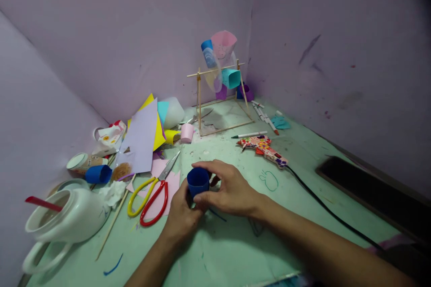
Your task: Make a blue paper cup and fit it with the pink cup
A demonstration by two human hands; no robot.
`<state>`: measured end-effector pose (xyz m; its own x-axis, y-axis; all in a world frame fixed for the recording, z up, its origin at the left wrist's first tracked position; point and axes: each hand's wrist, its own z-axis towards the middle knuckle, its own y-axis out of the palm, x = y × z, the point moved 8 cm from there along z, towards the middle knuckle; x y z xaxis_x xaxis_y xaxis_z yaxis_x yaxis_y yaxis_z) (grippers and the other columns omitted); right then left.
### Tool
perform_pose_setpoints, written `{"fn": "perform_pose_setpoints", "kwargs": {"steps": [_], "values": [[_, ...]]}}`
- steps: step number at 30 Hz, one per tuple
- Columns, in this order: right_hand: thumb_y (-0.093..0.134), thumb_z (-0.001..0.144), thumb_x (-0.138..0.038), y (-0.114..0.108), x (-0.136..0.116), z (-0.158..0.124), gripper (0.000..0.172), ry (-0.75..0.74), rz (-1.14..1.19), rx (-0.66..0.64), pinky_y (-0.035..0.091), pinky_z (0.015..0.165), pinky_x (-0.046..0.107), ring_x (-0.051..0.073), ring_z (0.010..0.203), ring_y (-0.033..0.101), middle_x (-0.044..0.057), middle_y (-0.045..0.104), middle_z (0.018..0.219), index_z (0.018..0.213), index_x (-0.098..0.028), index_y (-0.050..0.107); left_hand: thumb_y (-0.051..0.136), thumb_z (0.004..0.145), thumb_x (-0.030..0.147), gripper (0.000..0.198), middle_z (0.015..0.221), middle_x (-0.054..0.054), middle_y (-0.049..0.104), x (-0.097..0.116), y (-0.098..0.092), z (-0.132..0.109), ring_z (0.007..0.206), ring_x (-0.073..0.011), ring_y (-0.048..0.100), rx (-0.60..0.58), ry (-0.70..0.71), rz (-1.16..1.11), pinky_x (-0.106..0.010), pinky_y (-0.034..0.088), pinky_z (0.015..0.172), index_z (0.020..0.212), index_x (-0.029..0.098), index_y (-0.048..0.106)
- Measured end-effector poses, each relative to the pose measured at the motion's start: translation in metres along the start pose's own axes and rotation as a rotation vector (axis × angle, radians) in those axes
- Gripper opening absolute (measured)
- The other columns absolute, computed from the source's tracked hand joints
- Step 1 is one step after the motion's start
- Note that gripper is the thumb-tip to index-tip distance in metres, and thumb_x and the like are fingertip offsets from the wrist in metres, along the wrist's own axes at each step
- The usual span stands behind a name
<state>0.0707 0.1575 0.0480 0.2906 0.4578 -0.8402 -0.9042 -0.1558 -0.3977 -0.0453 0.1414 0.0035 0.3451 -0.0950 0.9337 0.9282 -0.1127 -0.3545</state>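
Between my hands is a small dark blue paper cup (198,182), its open top tilted toward me. My left hand (183,210) is closed round its left and lower side, with some fingers hidden behind it. Thumb and forefinger of my right hand (229,188) grip the cup from the right, the forefinger along the far rim. Scissors (153,195) with one yellow and one red handle lie just left of my left hand, over pink paper (173,184). Beyond my right hand rests a flower-patterned glue gun (264,149), its black cord running right.
A stick frame (200,103) carrying a wheel of coloured paper cups stands at the back. Paper sheets (141,139), a blue paper cup (98,174) and a white mug-like pot (77,215) crowd the left. Several markers (266,119) and a dark phone-like slab (370,193) lie right.
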Motion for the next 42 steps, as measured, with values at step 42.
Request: {"fn": "perform_pose_setpoints", "kwargs": {"steps": [42], "values": [[0.074, 0.056, -0.022, 0.016, 0.039, 0.001, 0.012, 0.463, 0.425, -0.055, 0.045, 0.054, 0.024, 0.011, 0.052, 0.055, -0.001, 0.064, 0.056, 0.063, -0.014, 0.070, 0.067, 0.066, 0.027, 0.014, 0.044, 0.005, 0.049, 0.005, -0.038, -0.013, 0.043, -0.0081, 0.039, 0.328, -0.058, -0.102, -0.020, 0.030, 0.041, 0.057, 0.017, 0.064]]}}
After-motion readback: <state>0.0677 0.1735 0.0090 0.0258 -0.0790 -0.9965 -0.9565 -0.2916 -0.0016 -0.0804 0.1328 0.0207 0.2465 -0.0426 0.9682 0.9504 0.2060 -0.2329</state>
